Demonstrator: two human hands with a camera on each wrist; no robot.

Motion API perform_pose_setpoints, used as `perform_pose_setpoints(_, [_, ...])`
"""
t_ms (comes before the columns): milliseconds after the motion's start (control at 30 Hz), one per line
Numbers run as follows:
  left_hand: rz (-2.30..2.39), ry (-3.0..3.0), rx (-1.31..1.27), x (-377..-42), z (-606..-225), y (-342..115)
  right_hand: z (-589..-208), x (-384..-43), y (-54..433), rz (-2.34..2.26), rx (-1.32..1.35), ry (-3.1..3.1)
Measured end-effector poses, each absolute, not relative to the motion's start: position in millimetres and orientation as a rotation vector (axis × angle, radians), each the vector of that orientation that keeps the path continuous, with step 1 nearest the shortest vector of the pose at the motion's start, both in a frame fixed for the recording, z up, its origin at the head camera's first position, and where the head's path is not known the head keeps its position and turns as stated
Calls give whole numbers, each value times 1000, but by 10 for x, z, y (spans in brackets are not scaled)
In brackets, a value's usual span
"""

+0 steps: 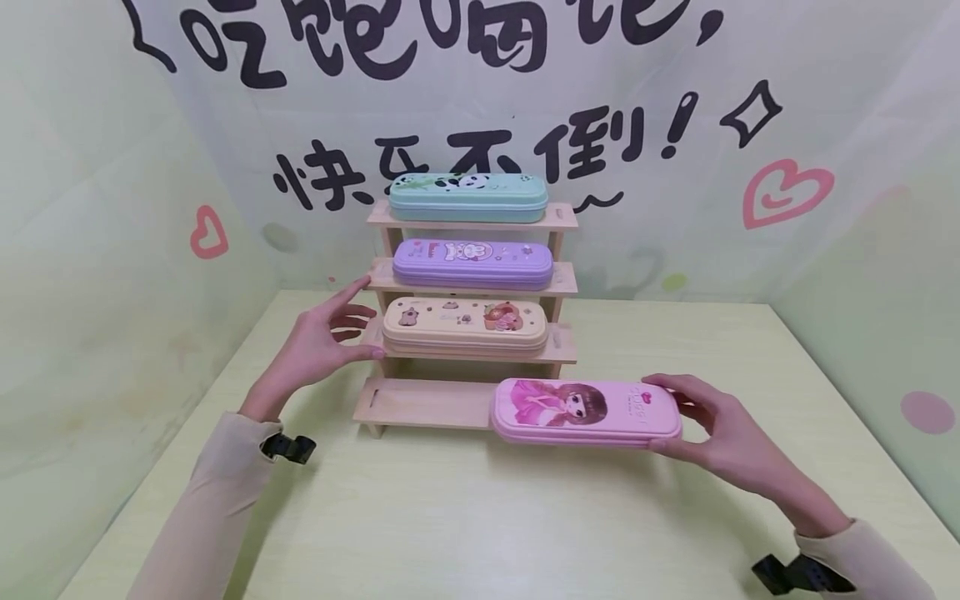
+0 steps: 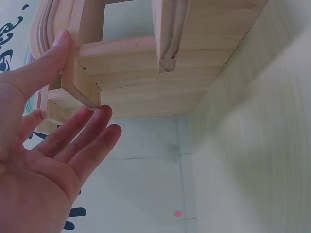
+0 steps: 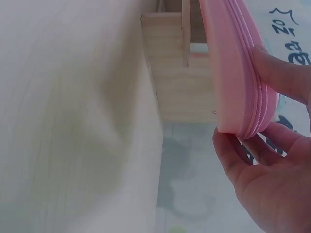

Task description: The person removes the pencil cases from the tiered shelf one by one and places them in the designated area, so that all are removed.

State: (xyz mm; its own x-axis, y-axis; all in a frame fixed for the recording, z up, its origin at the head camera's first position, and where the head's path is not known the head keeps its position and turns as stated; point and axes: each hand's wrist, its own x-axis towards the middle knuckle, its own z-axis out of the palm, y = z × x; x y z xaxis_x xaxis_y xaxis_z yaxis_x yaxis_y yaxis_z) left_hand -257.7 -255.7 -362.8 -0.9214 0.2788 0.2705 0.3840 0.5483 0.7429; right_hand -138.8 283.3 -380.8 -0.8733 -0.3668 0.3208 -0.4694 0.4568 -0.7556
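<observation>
A pink zippered pencil case (image 1: 573, 412) with a girl printed on its lid is held at its right end by my right hand (image 1: 723, 429). The thumb is at the front and the fingers are behind, as the right wrist view shows. Its left part overlaps the lowest tier of a stepped wooden rack (image 1: 431, 403). My left hand (image 1: 318, 346) holds the left end of the rack's third tier from the top, thumb in front and fingertips at the rear corner (image 2: 99, 108). On the upper tiers lie a mint panda case (image 1: 468, 200), a purple case (image 1: 472, 265) and a cream case (image 1: 465, 325).
The rack stands on a pale wood-grain table (image 1: 450, 517). Behind it hangs a white cloth backdrop (image 1: 637, 233) with large black characters and pink hearts, and similar cloth forms the side walls. Black wrist straps (image 1: 288, 447) sit over the beige sleeves.
</observation>
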Motion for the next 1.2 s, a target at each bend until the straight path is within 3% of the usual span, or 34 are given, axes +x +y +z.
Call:
perform_pose_setpoints(767, [-1373,-2651,-554,-2572,-3650,-2601,-3895,-1366,3921,1367,677,-2634])
perform_pose_setpoints(1200, [-1408,-2631,-577,-2582,-3646,-2572,-3945,-1807,4171,1419,552,-2736])
